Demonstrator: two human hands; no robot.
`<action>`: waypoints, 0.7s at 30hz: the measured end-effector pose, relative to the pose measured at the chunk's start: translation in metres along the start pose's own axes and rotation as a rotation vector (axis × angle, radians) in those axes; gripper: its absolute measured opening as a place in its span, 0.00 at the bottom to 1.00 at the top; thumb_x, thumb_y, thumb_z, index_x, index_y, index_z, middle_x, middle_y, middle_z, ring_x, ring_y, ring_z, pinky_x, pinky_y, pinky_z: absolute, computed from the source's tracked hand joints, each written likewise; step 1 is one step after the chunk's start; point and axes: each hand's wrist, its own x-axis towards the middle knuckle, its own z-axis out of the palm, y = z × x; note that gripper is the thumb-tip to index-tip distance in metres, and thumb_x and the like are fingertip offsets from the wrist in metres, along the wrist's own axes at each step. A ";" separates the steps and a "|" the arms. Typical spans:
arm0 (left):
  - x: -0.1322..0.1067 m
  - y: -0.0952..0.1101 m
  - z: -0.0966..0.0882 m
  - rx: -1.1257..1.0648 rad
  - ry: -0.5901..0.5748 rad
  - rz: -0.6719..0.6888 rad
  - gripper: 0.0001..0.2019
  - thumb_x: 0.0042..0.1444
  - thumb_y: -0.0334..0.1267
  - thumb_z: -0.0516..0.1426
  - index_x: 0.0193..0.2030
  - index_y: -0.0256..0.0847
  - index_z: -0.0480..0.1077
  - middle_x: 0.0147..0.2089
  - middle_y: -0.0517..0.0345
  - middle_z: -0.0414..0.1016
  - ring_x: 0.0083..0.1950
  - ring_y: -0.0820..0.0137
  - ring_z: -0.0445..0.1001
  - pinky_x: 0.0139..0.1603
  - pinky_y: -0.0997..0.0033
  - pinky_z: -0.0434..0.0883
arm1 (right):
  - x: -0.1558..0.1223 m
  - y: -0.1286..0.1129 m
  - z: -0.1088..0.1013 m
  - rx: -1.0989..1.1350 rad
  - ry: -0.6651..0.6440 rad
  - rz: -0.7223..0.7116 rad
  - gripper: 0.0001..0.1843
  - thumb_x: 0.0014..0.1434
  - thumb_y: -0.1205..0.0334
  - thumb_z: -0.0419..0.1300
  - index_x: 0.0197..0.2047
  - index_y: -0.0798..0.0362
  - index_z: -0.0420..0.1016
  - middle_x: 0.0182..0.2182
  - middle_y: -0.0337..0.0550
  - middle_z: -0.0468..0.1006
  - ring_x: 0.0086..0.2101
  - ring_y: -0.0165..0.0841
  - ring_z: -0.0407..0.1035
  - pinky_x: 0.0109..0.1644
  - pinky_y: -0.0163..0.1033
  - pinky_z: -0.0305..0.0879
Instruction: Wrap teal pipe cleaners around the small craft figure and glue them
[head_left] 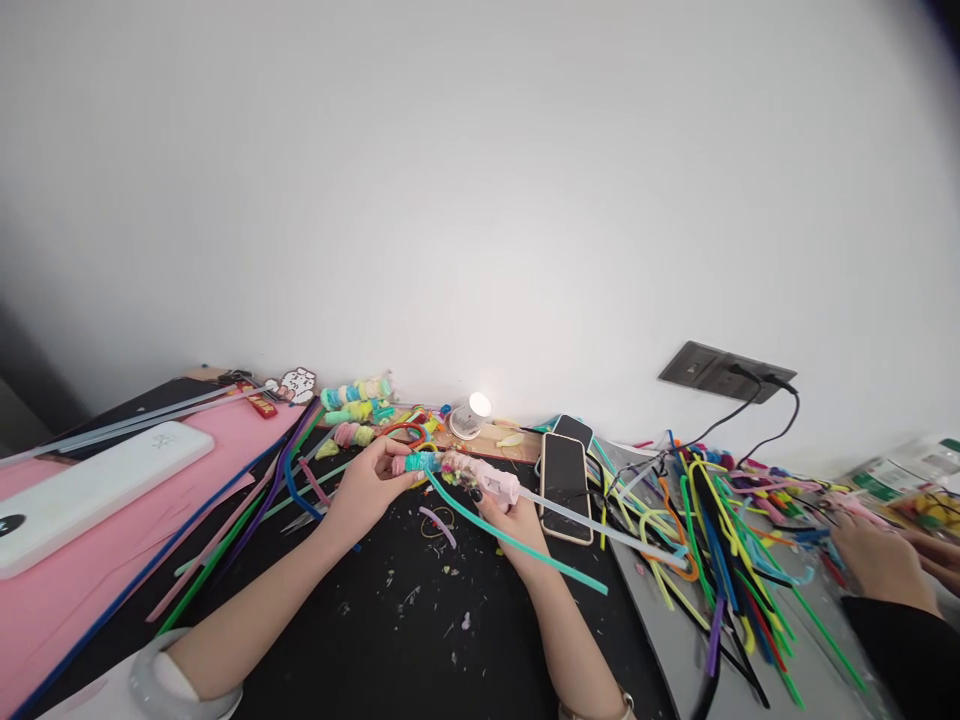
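Note:
My left hand (373, 480) pinches a small wrapped roll of pink and teal pipe cleaner (416, 463). From that roll a long teal pipe cleaner tail (517, 545) trails down to the right, across my right wrist. In my right hand (514, 520) is a pale pink hot glue gun (491, 482), its nozzle end pointing left, close to the roll. I cannot tell whether they touch. A translucent glue stick (600, 527) juts from the back of the gun. Below my hands, a short lilac pipe cleaner piece (439, 527) lies on the black tabletop (390, 620).
Several finished fuzzy rolls (356, 392) sit by the wall, near a lit white lamp (472, 415). Two phones (566, 490) lie to the right, beside piled pipe cleaners (720, 550). A white device (105, 490) rests on pink sheets at left. Another person's hands (885, 560) work far right.

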 end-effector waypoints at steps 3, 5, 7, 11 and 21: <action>-0.001 0.000 0.001 0.010 -0.001 -0.002 0.18 0.40 0.46 0.68 0.35 0.42 0.70 0.31 0.60 0.76 0.39 0.59 0.80 0.44 0.59 0.76 | -0.001 0.001 0.000 0.154 -0.111 0.073 0.23 0.63 0.47 0.66 0.57 0.48 0.82 0.53 0.51 0.84 0.53 0.50 0.79 0.58 0.56 0.76; -0.001 0.000 0.001 0.017 0.002 0.001 0.18 0.39 0.46 0.68 0.35 0.42 0.70 0.31 0.61 0.75 0.39 0.59 0.79 0.44 0.60 0.75 | -0.001 -0.001 -0.001 0.169 -0.121 0.088 0.21 0.63 0.49 0.66 0.57 0.47 0.82 0.54 0.51 0.84 0.54 0.50 0.79 0.59 0.56 0.75; -0.001 0.000 0.002 0.016 0.008 0.009 0.18 0.39 0.46 0.68 0.34 0.42 0.70 0.29 0.62 0.73 0.38 0.60 0.79 0.42 0.61 0.75 | -0.001 -0.003 -0.001 0.170 -0.137 0.092 0.21 0.64 0.49 0.66 0.56 0.47 0.83 0.54 0.51 0.83 0.54 0.50 0.78 0.60 0.57 0.74; -0.002 0.002 0.002 0.019 0.015 0.016 0.20 0.39 0.47 0.69 0.35 0.41 0.70 0.27 0.65 0.71 0.34 0.64 0.76 0.38 0.65 0.73 | 0.000 -0.011 -0.001 0.199 -0.179 0.111 0.21 0.64 0.49 0.65 0.57 0.47 0.82 0.57 0.50 0.82 0.58 0.50 0.76 0.65 0.59 0.69; -0.005 0.008 0.004 0.029 0.002 0.016 0.18 0.40 0.46 0.68 0.34 0.42 0.69 0.25 0.69 0.65 0.29 0.69 0.69 0.35 0.69 0.68 | 0.000 -0.009 -0.003 0.155 -0.178 0.178 0.26 0.63 0.44 0.65 0.59 0.50 0.81 0.58 0.50 0.81 0.59 0.51 0.74 0.67 0.57 0.67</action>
